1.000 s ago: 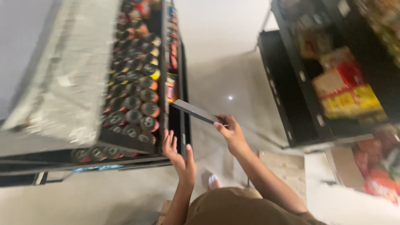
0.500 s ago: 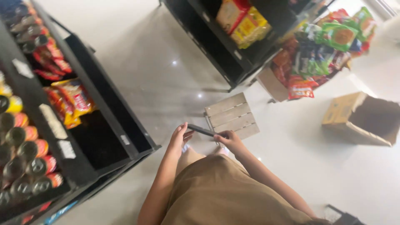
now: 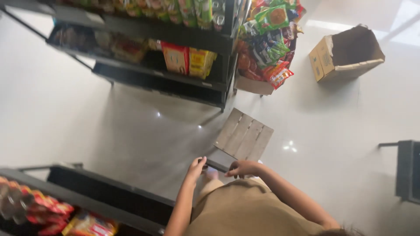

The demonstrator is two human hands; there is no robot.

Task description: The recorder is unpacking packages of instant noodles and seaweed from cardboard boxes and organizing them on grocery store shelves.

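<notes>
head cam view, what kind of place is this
Most likely a small grocery shop. Black shelving holds packaged food, a display of snack packets stands beside it, and an open cardboard box lies on the glossy floor.

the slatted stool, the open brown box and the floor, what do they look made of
The pale slatted stool looks like unfinished wood: parallel planks with gaps. The open brown box looks like plain matte cardboard, flaps folded out. The pale floor seems polished tile or stone: it mirrors ceiling lights, though no joints show.
</notes>
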